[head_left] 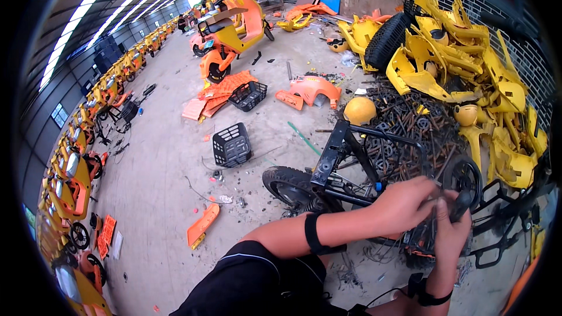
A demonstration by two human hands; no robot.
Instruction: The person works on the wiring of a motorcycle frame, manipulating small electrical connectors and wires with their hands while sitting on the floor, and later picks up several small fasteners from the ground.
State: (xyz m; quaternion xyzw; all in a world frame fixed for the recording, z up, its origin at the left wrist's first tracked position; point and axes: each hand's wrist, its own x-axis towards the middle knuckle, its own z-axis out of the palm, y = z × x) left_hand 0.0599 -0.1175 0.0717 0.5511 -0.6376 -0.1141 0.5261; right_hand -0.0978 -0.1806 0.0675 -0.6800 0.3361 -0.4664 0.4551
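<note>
Both hands meeting over stripped black bike frame (351, 158). Left hand (404, 202) curled, fingers pinching small dark part. Right hand (451, 231) wrapped around black tool handle (462, 203). Front tyre (287, 184) left of hands; scrap metal heap (415, 123) beyond.

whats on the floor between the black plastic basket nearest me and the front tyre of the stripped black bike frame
In the head view, mostly bare concrete lies between the black plastic basket and the black front tyre; only thin loose wires and small debris show there.
</note>
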